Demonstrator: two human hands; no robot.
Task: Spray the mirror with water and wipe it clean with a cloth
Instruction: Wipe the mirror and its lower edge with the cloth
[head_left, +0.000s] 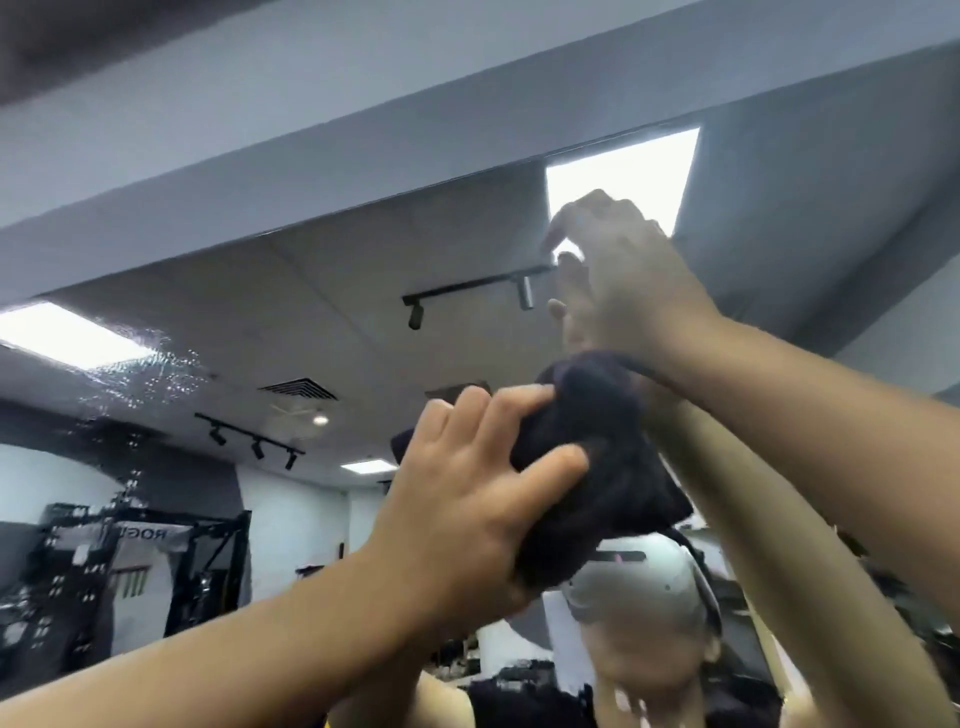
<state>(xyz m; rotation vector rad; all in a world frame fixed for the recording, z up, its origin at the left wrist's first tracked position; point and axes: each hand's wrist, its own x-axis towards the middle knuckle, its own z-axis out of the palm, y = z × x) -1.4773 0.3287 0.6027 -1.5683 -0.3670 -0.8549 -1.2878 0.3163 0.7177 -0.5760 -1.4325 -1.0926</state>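
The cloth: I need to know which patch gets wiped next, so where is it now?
Head view, centre-right: the dark cloth is gripped by the left hand, just under the raised right hand.

One head camera, looking up and forward, sitting very near the mirror (322, 322), seeing both raised hands close.

Grey wall (363, 119) overhead, crossed by a lighter band. Reflected below: pale panelled ceiling (322, 291), bright rectangular light panels (618, 176) at upper right and far left, smaller one farther back. Two black track-light rails (467, 286) with spot heads. Slatted air vent (298, 388). Black gym rack (156, 561) at lower left against white and dark wall sections.
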